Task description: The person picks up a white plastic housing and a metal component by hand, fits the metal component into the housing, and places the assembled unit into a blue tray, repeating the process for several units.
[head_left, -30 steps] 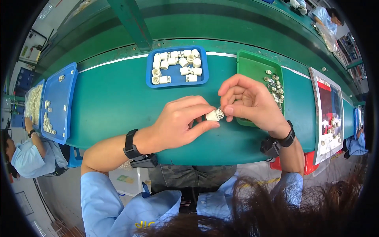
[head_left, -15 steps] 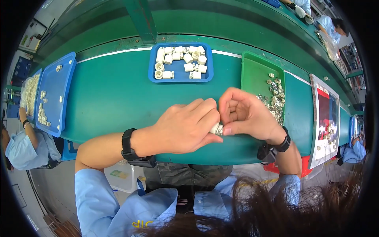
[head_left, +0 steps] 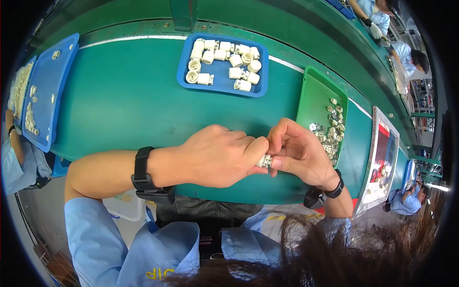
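Note:
My left hand [head_left: 215, 155] is closed around a small white lamp socket [head_left: 264, 161], its fingers hiding most of the body. The end with metal parts sticks out toward the right. Against that end presses the thumb of my right hand [head_left: 303, 158], whose fingers are curled in a pinch. Both hands meet low over the green work surface [head_left: 129, 105]. Beyond them lies a blue tray [head_left: 180, 71] of similar white sockets, some upright and some on their sides. Close to my right hand, a green tray [head_left: 308, 95] holds many small white-and-metal parts.
At the far left stands another blue tray [head_left: 45, 95] with a few small white pieces. A framed sheet [head_left: 382, 160] with parts on it lies at the right. A green rail [head_left: 239, 24] and post run along the back. Other people sit left and far right.
The view has shifted, so the trays sit differently in the picture. My right fingers have drawn in closer to the socket's end; my left hand keeps its hold.

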Tool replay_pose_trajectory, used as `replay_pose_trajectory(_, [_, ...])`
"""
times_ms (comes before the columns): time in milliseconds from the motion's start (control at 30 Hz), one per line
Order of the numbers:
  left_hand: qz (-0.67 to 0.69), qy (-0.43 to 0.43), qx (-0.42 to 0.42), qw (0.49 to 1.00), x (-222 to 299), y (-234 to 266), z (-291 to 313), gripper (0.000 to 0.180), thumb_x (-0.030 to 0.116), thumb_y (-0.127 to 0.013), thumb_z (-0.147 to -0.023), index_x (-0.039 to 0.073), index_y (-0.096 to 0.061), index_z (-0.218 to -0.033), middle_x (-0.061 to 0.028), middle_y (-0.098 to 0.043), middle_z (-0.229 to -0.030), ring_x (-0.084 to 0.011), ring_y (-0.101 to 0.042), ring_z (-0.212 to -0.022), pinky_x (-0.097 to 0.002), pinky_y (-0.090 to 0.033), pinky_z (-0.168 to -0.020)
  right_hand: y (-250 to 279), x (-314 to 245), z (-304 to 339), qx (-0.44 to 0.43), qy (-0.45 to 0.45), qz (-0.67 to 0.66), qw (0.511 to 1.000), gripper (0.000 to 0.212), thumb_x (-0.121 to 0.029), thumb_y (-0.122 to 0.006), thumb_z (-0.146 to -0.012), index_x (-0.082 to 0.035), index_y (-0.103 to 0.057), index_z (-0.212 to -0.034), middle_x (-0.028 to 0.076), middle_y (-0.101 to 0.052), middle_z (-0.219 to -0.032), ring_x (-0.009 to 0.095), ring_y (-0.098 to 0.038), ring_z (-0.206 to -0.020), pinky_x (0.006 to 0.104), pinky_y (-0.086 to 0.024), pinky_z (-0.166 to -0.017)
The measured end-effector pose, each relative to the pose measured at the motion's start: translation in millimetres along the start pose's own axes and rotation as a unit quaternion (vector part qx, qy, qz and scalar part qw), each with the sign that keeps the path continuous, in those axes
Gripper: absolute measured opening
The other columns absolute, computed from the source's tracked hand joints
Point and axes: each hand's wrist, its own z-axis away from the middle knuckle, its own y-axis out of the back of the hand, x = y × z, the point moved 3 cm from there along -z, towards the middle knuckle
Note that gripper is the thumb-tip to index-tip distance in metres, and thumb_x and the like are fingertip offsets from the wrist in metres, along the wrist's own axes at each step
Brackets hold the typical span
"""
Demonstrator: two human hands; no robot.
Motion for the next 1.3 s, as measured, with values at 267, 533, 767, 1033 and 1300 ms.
replay_pose_trajectory(267, [-0.005,-0.03,0.012,0.999,1.1,-4.0,1.0,0.043,0.04,-0.078,-0.094,0.01,-0.049,-0.084,-0.0023,-0.05,-0.064,-0.0203,-0.056,-0.053,-0.0351,-0.045,-0.051,-1.0,-0.3,0.9,-0.003,-0.045,0.005,0.999,0.028,0.011,-0.069,-0.098,-0.006,-0.048,-0.102,0.006,-0.059,-0.103,0.013,-0.065,-0.092,0.0302,-0.062,-0.077])
replay_pose_trajectory(533, [0.013,-0.033,0.013,0.999,-1.3,-12.9,6.0,0.045,0.039,-0.077,-0.095,0.01,-0.046,-0.081,-0.0011,-0.046,-0.062,-0.0189,-0.054,-0.051,-0.0338,-0.044,-0.05,-5.7,1.2,-3.2,0.012,-0.049,0.034,0.998,0.033,0.014,-0.068,-0.096,-0.007,-0.043,-0.096,0.006,-0.056,-0.101,0.013,-0.063,-0.088,0.0293,-0.061,-0.073])
replay_pose_trajectory(767, [0.012,-0.026,0.031,0.999,2.9,-8.8,4.4,0.044,0.039,-0.075,-0.098,0.009,-0.047,-0.082,-0.0029,-0.051,-0.06,-0.0209,-0.057,-0.05,-0.0344,-0.045,-0.048,-6.6,1.9,0.1,0.011,-0.037,0.018,0.999,0.032,0.014,-0.069,-0.096,-0.006,-0.044,-0.098,0.006,-0.056,-0.101,0.014,-0.063,-0.088,0.0289,-0.061,-0.073])
replay_pose_trajectory(1033, [0.004,-0.016,0.077,0.997,10.1,2.5,-11.5,0.042,0.043,-0.075,-0.098,0.006,-0.055,-0.091,-0.0077,-0.063,-0.064,-0.0259,-0.069,-0.059,-0.0375,-0.052,-0.049,4.7,-21.0,11.0,0.025,0.054,0.034,0.998,0.029,0.008,-0.073,-0.096,-0.002,-0.055,-0.117,0.009,-0.063,-0.108,0.016,-0.067,-0.094,0.0293,-0.062,-0.078])
replay_pose_trajectory(1300, [-0.005,0.048,0.064,0.997,2.8,23.4,-7.3,0.041,0.044,-0.076,-0.096,0.007,-0.06,-0.102,-0.0105,-0.068,-0.076,-0.0311,-0.073,-0.072,-0.0442,-0.056,-0.058,-16.9,-31.9,4.9,0.134,0.186,0.38,0.896,0.033,-0.005,-0.087,-0.087,-0.002,-0.065,-0.111,0.008,-0.067,-0.107,0.014,-0.068,-0.095,0.028,-0.059,-0.076])
